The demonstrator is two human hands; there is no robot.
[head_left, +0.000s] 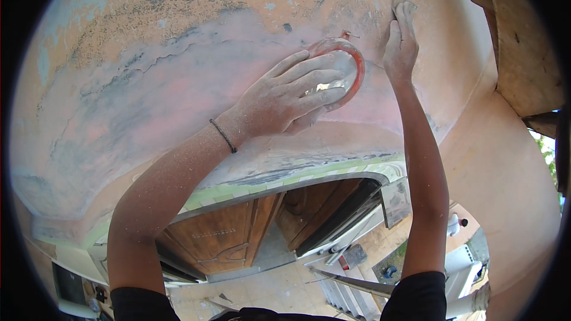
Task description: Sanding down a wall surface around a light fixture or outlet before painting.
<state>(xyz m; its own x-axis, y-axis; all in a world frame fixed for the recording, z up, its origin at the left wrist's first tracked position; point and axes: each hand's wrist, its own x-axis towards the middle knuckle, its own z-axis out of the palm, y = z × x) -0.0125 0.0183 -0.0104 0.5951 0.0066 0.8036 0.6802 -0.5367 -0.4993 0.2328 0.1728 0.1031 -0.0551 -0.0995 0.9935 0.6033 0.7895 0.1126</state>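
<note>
My left hand (291, 90) lies with fingers stretched and spread over a round red-rimmed fitting (358, 74) that has a shiny centre. The fitting sits in a large curved panel (178, 77) with peach paint, pinkish-grey filler and dark worn patches. Higher up on the right, my right hand (401, 47) is pressed to the same panel. Its fingers are close together on a small thin brownish piece that looks like sandpaper (413, 4), only a corner of which shows. Pale dust coats both hands, and the left wrist wears a dark braided band (223, 135).
Below the panel runs an arched opening with a pale green edge (238, 189); brown wooden doors (220, 232) show through it. A metal ladder (351, 288) stands low on the right above a tiled floor. Brown boards (523, 41) border the upper right.
</note>
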